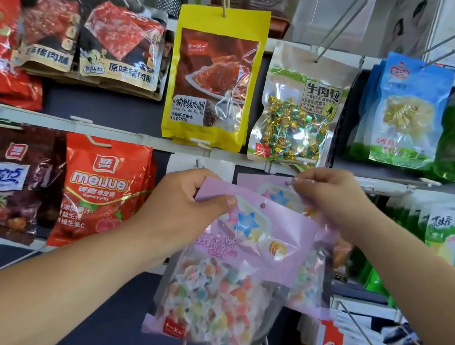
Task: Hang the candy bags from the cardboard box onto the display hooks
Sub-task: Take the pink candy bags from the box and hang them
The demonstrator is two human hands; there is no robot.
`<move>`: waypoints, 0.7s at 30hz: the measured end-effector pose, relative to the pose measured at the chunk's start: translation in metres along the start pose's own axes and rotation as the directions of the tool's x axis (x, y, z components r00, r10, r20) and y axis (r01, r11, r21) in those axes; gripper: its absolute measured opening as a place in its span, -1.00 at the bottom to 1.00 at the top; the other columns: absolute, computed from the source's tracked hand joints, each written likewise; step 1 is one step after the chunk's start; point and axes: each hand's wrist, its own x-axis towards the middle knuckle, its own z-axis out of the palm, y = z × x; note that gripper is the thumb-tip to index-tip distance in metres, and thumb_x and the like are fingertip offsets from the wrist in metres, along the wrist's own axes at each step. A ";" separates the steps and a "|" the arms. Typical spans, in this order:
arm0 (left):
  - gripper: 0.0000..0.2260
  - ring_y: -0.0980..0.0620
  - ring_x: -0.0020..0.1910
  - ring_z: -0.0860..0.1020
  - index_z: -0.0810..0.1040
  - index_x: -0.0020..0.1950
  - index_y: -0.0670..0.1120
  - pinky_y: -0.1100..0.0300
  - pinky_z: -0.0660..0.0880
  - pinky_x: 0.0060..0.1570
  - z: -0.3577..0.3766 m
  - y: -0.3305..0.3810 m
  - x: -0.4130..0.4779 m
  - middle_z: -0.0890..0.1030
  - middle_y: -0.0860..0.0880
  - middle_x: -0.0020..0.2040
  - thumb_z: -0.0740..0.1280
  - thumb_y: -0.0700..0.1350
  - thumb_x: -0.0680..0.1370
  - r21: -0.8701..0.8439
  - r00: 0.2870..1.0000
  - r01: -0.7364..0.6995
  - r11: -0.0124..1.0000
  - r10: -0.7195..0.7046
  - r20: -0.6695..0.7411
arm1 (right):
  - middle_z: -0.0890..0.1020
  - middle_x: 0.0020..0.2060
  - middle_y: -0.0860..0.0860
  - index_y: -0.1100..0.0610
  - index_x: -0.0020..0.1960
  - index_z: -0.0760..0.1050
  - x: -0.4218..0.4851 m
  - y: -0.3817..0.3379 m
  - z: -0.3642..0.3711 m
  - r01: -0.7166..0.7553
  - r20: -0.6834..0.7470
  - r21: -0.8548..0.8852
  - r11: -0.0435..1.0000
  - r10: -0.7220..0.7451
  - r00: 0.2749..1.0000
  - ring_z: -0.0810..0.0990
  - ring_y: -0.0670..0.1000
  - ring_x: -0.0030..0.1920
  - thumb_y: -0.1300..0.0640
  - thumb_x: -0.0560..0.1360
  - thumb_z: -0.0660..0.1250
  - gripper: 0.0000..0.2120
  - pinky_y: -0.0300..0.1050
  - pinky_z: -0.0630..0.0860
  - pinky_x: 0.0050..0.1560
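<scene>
Mid-task: left hand [187,204] grips the front lilac candy bag [255,234] by its top corner, not yet hung, while right hand [330,197] pinches a second lilac bag [265,183] near its hang hole, below the beef-grain bag [302,104], hooking unconfirmed.

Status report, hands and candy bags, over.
Left grip holds top corner of front lilac plastic candy bag. Right grip pinches rear lilac bag by its hang hole. Nothing blocking seen.
</scene>
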 end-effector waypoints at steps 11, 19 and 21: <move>-0.84 -0.39 -0.10 0.61 0.70 -0.20 -0.10 -0.22 0.59 -0.10 0.024 0.008 0.028 0.76 -0.02 -0.15 0.43 -0.18 0.58 0.054 0.997 -0.070 0.996 0.068 0.033 | 0.64 -0.21 0.08 0.03 -0.21 0.59 -0.016 -0.005 -0.013 0.290 -0.284 -0.261 0.921 -0.361 0.888 0.56 -0.03 -0.23 -0.02 0.59 0.38 -0.77 -0.07 0.48 -0.18; -0.95 -0.13 -0.05 0.71 0.71 -0.03 -0.09 -0.19 0.61 0.10 0.045 0.005 0.047 0.75 -0.09 -0.09 0.47 -0.12 0.56 -0.035 0.994 -0.099 0.994 0.098 -0.041 | 0.77 -0.16 0.11 0.04 -0.09 0.75 -0.031 -0.006 -0.031 0.136 0.069 -0.028 0.990 -0.133 0.989 0.72 0.09 -0.19 -0.02 0.43 0.58 -0.85 0.03 0.66 -0.12; -0.96 -0.16 -0.04 0.71 0.72 -0.06 -0.06 -0.23 0.61 0.11 0.047 0.005 0.053 0.76 -0.04 -0.09 0.47 -0.12 0.56 -0.024 0.993 -0.111 0.994 0.110 -0.043 | 0.76 -0.21 0.19 0.14 -0.16 0.72 -0.029 -0.004 -0.032 0.091 0.068 0.044 0.995 -0.093 0.993 0.68 0.08 -0.26 0.08 0.45 0.57 -0.87 -0.03 0.63 -0.23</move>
